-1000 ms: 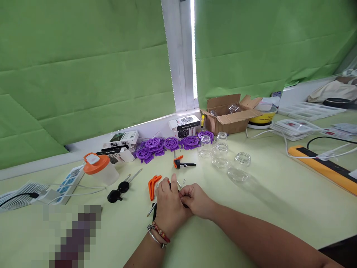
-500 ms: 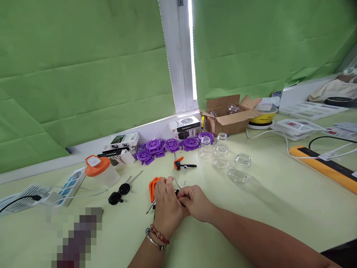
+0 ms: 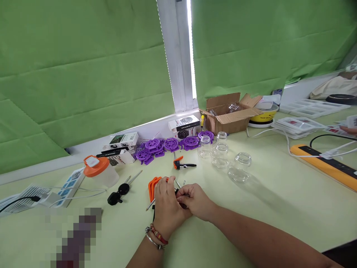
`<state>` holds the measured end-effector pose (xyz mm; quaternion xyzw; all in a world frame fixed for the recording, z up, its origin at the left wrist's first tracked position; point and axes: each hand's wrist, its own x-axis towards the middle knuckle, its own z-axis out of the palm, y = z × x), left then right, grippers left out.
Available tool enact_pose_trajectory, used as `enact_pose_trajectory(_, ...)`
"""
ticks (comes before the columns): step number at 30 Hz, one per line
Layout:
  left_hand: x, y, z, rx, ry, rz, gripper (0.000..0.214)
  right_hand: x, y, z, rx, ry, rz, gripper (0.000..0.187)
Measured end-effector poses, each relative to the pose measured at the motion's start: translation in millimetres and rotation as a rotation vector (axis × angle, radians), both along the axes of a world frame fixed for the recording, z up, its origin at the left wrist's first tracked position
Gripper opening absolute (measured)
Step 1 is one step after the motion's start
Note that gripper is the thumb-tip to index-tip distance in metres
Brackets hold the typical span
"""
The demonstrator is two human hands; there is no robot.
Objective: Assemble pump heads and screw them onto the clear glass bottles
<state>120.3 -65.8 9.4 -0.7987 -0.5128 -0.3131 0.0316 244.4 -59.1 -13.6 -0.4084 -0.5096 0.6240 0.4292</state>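
My left hand [image 3: 169,204] is closed over a small dark part that it mostly hides. My right hand [image 3: 196,201] pinches at the same spot, with a bit of black showing between the fingers. What exactly they grip I cannot make out. Orange plastic pieces [image 3: 152,188] stick out beyond my left fingers. A thin metal rod [image 3: 150,204] shows left of that hand, and another rod [image 3: 177,184] rises between the two hands. Farther back lies a black and orange part with a metal rod [image 3: 181,164]. Two black round-ended parts with rods [image 3: 119,193] rest on the left.
Glass jars [image 3: 240,168] stand at the right, before an open cardboard box [image 3: 231,121]. Purple plastic discs [image 3: 153,145] line the back near printed boxes [image 3: 184,128]. An orange-lidded cup [image 3: 97,167] and power strips [image 3: 323,163] flank the sides. A person's hand [image 3: 349,131] shows far right.
My hands stay together in nearly the same place. The view has shifted very slightly. Another person's hand with a pale item has come in at the right edge.
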Motion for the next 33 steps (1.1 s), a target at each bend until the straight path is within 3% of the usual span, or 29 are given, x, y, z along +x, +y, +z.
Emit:
enact_pose_trajectory(6,0,-1,2.2,-0.013,0.084,-0.020,0.070,1,-1,-0.8,0.035,-0.057,-0.023,0.009)
enact_pose_trajectory(16,8,-1,-4.6,0.015,0.208,0.072,0.063,2,0,-5.7,0.135,-0.159,-0.041,0.017)
enact_pose_trajectory(23,7,1,-4.8,0.030,0.147,0.086,0.065,1,2,1.0,0.144,-0.094,-0.036,0.017)
enact_pose_trajectory(30,0,0,0.5,-0.007,0.036,0.050,0.078,1,0,11.3,0.091,0.060,0.072,0.012)
enact_pose_trajectory(33,-2,0,2.9,-0.012,0.007,0.064,0.077,7,3,16.9,0.121,0.073,-0.012,0.008)
